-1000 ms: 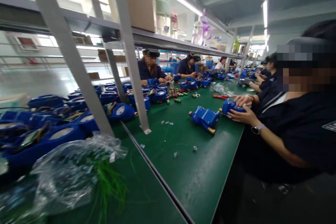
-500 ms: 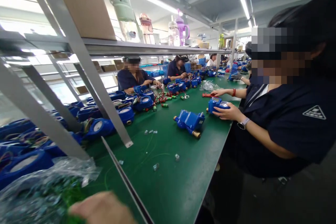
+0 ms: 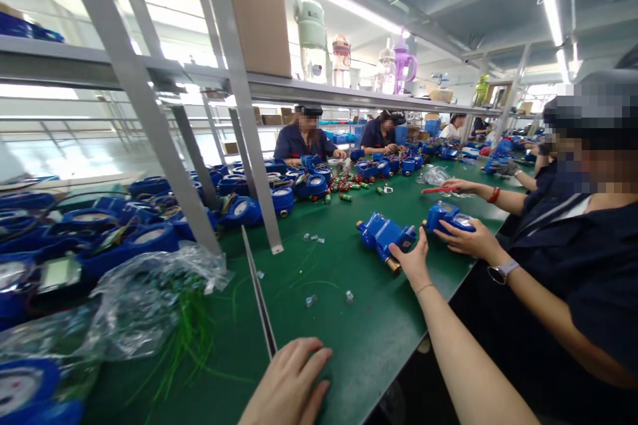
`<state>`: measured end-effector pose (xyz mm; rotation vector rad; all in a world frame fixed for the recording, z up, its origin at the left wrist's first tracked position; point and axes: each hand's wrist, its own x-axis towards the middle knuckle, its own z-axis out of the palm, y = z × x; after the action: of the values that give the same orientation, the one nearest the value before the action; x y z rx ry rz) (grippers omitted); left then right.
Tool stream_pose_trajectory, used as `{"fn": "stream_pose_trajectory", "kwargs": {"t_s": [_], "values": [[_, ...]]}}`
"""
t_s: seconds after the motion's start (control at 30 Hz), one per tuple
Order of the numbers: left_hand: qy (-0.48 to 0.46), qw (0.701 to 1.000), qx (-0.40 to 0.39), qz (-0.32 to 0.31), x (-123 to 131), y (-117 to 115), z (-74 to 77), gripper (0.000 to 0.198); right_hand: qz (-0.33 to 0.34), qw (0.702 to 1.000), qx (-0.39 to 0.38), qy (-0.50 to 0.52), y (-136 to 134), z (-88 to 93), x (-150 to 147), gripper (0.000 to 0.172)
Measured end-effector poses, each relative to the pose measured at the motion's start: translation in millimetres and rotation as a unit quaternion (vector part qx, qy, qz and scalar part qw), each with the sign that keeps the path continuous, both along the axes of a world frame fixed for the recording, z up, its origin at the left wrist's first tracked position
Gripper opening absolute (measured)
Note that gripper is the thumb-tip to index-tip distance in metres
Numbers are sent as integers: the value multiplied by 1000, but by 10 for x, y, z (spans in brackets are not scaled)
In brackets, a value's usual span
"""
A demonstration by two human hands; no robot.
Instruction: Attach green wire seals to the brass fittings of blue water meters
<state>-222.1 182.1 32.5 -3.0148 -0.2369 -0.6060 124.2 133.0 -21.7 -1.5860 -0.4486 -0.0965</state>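
My left hand is low in the middle of the view, over the green tabletop, fingers slightly bent and apart, with nothing visible in it. It is beside the lower end of a thin metal strip. My right hand reaches forward, thumb and fingers spread, at the right side of a blue meter with brass ends that lies on the table. Its fingertips are at the meter's edge; whether they touch it is unclear. Small clear pieces lie between my hands.
At the right, a person's hand holds another blue meter. A plastic bag with green wires lies left. Many blue meters stand behind metal posts. Bottles stand on the shelf above. Others sit across the table.
The view has swung left. My right hand has come into view beside the blue meter. My left hand, blurred near the green wires before, is now over the table right of the metal strip.
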Motion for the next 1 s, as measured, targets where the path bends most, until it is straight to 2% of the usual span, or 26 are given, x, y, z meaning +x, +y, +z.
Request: {"fn": "stream_pose_trajectory", "kwargs": {"t_s": [0.13, 0.27, 0.37, 0.4, 0.47, 0.5, 0.53, 0.63, 0.73, 0.8, 0.9, 1.0], "values": [[11, 999, -31, -10, 162, -51, -167, 32, 10, 1000, -11, -19, 154, -93, -21, 92], [13, 994, -76, 81, 422, 140, -100, 38, 3, 998, -33, -59, 156, -128, -83, 84], [4, 991, -91, 97, 789, 367, -53, 53, 9, 992, -43, -119, 161, -103, -216, 83], [2, 991, -96, 93, 902, 423, -61, 50, 12, 989, -44, -142, 160, -92, -275, 83], [-4, 991, -109, 82, 1052, 475, -97, 27, 19, 981, -48, -187, 140, -77, -410, 81], [-8, 990, -117, 75, 1075, 473, -113, 15, 24, 977, -51, -207, 116, -73, -484, 79], [-15, 990, -125, 69, 1061, 459, -119, 13, 29, 973, -54, -224, 82, -71, -565, 77], [-39, 985, -160, 53, 813, 394, -51, 20, 45, 965, -60, -249, -66, -66, -847, 72], [-71, 971, -225, 42, 372, 378, 100, 17, 53, 967, -63, -240, -232, -44, -1177, 68], [-107, 951, -286, 54, 65, 385, 172, 12, 54, 978, -60, -193, -323, -30, -1398, 69], [-194, 894, -392, 101, -291, 390, 188, 15, 62, 996, -37, -48, -409, -44, -1713, 76], [-320, 805, -482, 128, -491, 409, 188, 23, 57, 997, -18, 56, -454, -81, -2027, 80]]}}
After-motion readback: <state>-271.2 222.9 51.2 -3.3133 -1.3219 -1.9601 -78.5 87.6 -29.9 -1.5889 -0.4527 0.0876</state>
